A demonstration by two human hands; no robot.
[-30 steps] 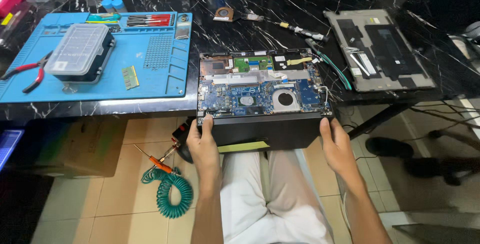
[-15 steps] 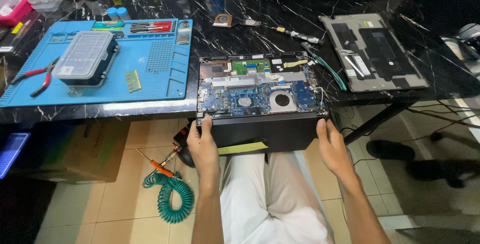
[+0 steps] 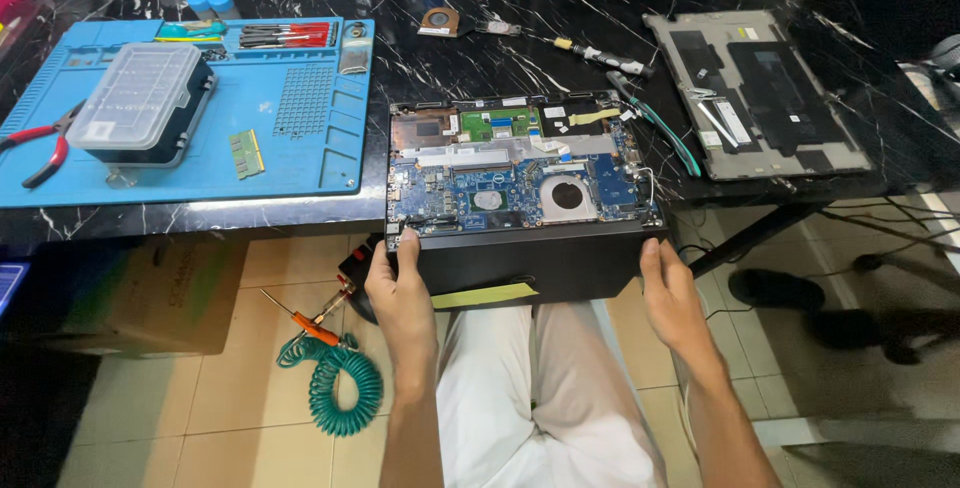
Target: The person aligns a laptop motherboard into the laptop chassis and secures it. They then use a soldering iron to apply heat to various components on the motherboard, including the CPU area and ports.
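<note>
An opened laptop [image 3: 520, 183] lies upside down at the near edge of the black marble table, its circuit board and fan bared. Its dark lid [image 3: 530, 268] hangs down over the table edge toward my lap. My left hand [image 3: 400, 293] grips the lid's left near corner, thumb on the base's edge. My right hand [image 3: 672, 293] rests flat against the lid's right end, fingers together. The laptop's removed grey bottom cover [image 3: 760, 93] sits to the right.
A blue work mat [image 3: 300, 138] at left carries a clear parts box [image 3: 140, 108], a memory stick [image 3: 246, 153], red pliers [image 3: 45, 143] and screwdrivers [image 3: 285, 36]. A green coiled cable [image 3: 335, 388] with an orange-handled tool lies on the tiled floor. A cardboard box [image 3: 130, 288] stands under the table.
The view has shifted slightly. My right hand has moved a little inward along the lid's right end. My left hand keeps its grip.
</note>
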